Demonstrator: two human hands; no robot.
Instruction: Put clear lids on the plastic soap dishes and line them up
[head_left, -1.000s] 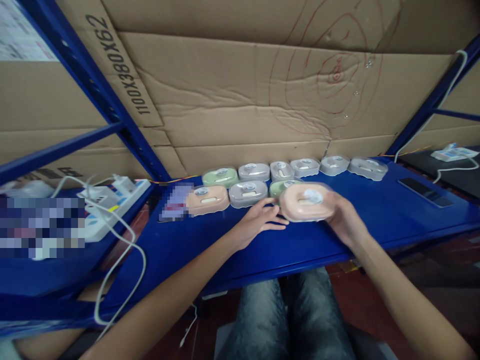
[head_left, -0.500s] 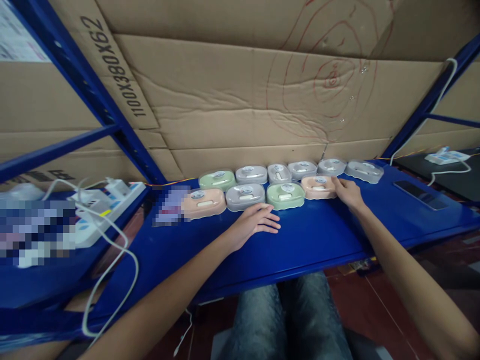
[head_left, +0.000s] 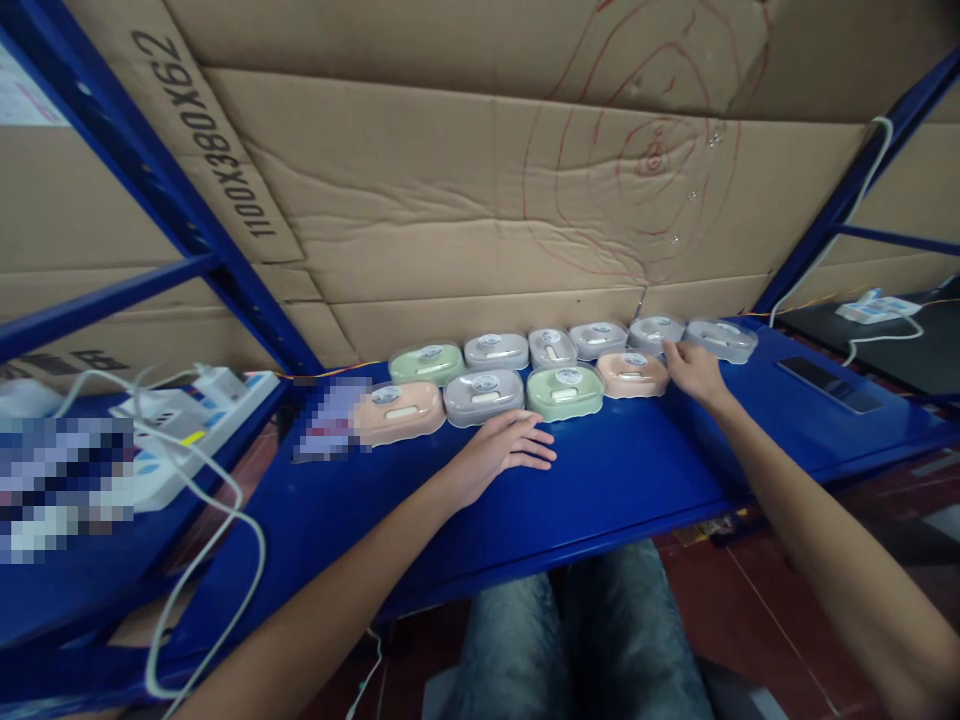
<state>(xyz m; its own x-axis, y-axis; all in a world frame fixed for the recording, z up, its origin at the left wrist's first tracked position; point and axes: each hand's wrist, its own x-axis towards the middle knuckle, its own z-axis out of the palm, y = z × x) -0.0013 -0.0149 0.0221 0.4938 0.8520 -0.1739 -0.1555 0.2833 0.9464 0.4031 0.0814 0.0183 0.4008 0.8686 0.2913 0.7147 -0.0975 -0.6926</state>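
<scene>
- Resting flat on the blue shelf top, the left hand lies palm down with fingers spread and holds nothing; it sits just in front of the grey case and the green case of the front row.
- The right hand reaches to the right end of the front row, fingers loosely open, its fingertips touching the right side of the peach case; it does not grip the case, which stands on the shelf.
- As a judgement, the lining-up looks well along: the front row counts four cases, from a peach case at the left end to the peach one under the right hand, all side by side and touching or nearly so.
- The back row of six cases runs along the far edge, against the cardboard wall; no loose case shows elsewhere, so whether more are to come I cannot tell.
- Farther out, a dark phone lies near the right edge of the shelf, and a white power strip with cables sits beyond the left edge on a lower shelf.
</scene>
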